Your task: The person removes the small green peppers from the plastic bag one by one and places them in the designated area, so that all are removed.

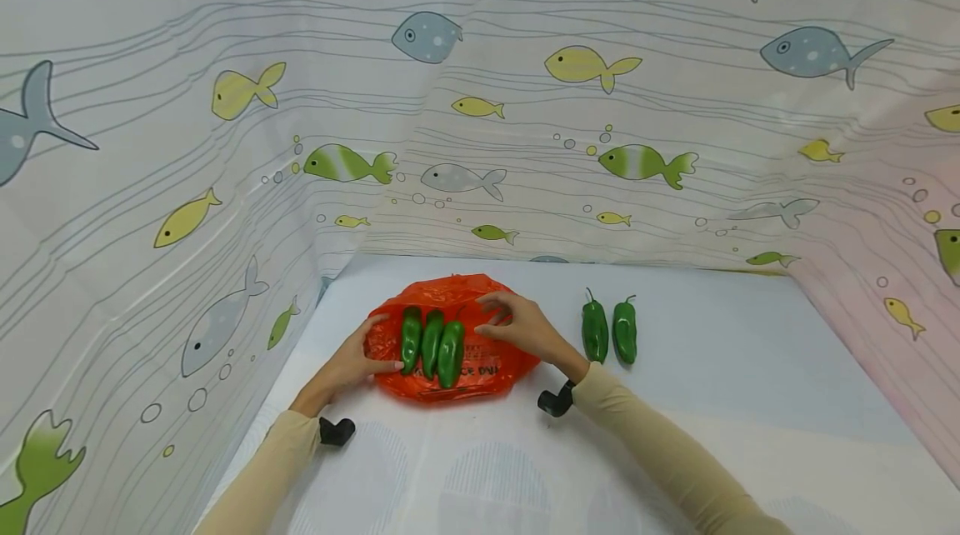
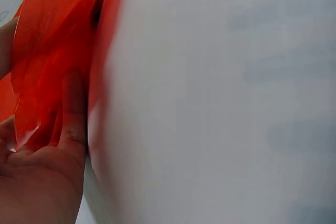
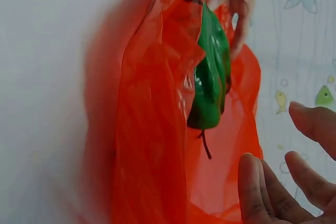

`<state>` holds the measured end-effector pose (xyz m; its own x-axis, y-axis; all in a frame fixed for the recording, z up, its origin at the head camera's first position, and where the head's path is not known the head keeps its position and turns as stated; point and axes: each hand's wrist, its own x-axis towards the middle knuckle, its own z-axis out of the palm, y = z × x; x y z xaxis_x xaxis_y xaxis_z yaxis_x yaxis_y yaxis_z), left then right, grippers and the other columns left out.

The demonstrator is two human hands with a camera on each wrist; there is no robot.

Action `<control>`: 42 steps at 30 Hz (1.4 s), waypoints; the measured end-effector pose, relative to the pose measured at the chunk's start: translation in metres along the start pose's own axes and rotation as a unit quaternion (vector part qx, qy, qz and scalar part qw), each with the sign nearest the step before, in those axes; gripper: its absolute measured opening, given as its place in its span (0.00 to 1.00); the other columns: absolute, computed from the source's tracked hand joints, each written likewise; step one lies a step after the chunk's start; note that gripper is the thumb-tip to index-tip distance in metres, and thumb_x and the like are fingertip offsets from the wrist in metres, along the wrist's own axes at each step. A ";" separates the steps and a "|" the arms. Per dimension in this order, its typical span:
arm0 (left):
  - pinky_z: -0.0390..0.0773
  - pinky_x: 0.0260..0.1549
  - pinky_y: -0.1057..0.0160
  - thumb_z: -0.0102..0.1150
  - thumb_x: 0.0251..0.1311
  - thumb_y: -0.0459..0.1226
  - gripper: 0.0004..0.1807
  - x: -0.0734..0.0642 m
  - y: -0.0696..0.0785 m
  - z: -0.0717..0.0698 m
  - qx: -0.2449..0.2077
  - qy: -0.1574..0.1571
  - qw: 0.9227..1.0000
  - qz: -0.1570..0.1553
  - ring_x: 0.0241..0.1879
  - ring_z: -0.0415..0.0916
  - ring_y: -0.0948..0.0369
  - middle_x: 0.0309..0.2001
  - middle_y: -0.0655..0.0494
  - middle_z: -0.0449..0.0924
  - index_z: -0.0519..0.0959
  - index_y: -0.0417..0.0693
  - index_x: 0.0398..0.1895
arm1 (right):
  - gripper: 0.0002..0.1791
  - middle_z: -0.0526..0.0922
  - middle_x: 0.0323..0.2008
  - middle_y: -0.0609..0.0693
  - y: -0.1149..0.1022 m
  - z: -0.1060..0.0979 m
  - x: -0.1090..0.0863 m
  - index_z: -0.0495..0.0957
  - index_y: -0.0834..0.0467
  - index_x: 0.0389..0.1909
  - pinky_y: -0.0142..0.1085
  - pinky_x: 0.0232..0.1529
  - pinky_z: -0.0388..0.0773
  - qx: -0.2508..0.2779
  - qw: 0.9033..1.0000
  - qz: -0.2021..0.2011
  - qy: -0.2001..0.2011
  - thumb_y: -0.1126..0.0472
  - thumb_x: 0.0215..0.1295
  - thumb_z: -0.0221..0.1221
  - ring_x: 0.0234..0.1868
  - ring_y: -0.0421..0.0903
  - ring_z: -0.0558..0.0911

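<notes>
Three green chili peppers lie side by side on a red plastic bag with dark printing. My left hand rests at the bag's left side, thumb and fingers wide apart, the thumb tip by the leftmost pepper's lower end. Translucent red film covers part of that hand's fingers in the left wrist view. Over the bag's right side my right hand hovers with bent, parted fingers and nothing between them. A pepper with its thin stem hanging shows past the bag's raised edge in the right wrist view.
Two more green chili peppers lie on the white table covering, right of the bag and beyond my right forearm. Fish-patterned sheeting walls the table at the back and both sides. Black wrist mounts sit on both sleeves.
</notes>
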<state>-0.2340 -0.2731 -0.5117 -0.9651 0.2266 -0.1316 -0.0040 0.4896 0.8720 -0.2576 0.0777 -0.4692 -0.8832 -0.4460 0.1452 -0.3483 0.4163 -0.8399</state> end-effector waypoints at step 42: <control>0.61 0.68 0.33 0.79 0.54 0.43 0.55 0.000 0.002 0.000 -0.005 -0.003 1.000 -0.006 0.71 0.58 0.38 0.75 0.39 0.58 0.54 0.52 0.80 | 0.33 0.81 0.55 0.52 -0.002 0.059 0.025 0.76 0.54 0.65 0.46 0.56 0.80 -0.049 0.995 0.074 -0.041 0.50 0.60 0.74 0.55 0.51 0.78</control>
<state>-0.2344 -0.2723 -0.5099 -0.9634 0.2260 -0.1443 -0.0178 0.4831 0.8754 -0.2600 0.0192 -0.4945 -0.8998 -0.4357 -0.0224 -0.2490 0.5551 -0.7936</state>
